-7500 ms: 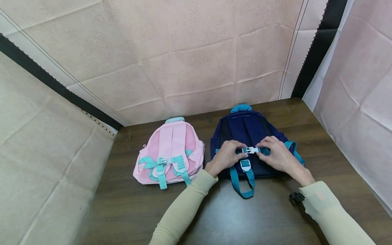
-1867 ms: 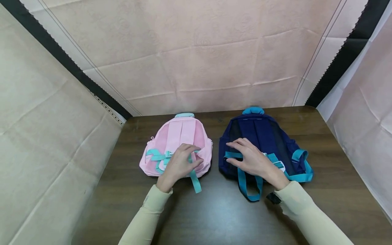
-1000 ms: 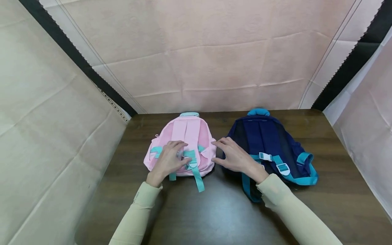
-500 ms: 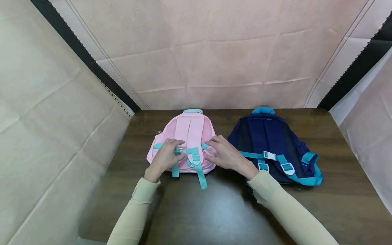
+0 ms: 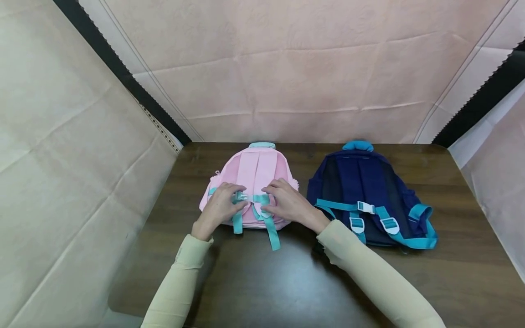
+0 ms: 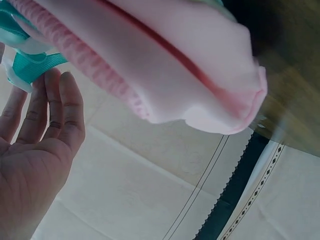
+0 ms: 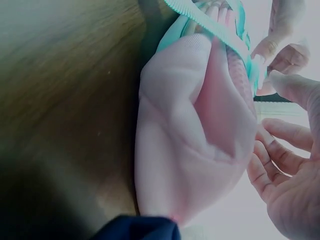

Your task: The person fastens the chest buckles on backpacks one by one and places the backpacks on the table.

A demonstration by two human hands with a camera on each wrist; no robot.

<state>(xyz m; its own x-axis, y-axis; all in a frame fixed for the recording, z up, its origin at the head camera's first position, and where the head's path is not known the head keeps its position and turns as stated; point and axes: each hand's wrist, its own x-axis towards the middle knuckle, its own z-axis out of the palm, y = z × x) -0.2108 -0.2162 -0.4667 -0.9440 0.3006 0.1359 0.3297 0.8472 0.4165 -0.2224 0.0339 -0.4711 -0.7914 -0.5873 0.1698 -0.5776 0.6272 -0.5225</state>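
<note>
A pink backpack point(image 5: 238, 166) lies on the table with its turquoise straps uppermost. My left hand point(image 5: 221, 206) pinches the turquoise buckle point(image 5: 241, 197) on the bag's left strap between thumb and forefinger. In the left wrist view, fingertips of my left hand point(image 6: 40, 130) meet the turquoise webbing point(image 6: 35, 65). Over the bag's right side, my right hand point(image 5: 289, 202) holds thumb and forefinger apart, above and below the right strap end point(image 5: 262, 199). The right wrist view has my right hand's point(image 7: 300, 175) thumb close to the turquoise strap, its other fingers loosely bent.
To the right lies a navy backpack point(image 5: 344, 173), its white buckle point(image 5: 366, 207) fastened across blue straps. Loose pink-bag strap ends point(image 5: 272, 234) hang toward the front of the wooden table point(image 5: 287, 282). Cloth walls point(image 5: 287, 82) stand behind and at the sides.
Earlier, both hands held the navy bag's white buckle. They have since moved left to the pink bag; the right hand came last, crossing the gap to its right strap. The view has shifted slightly.
</note>
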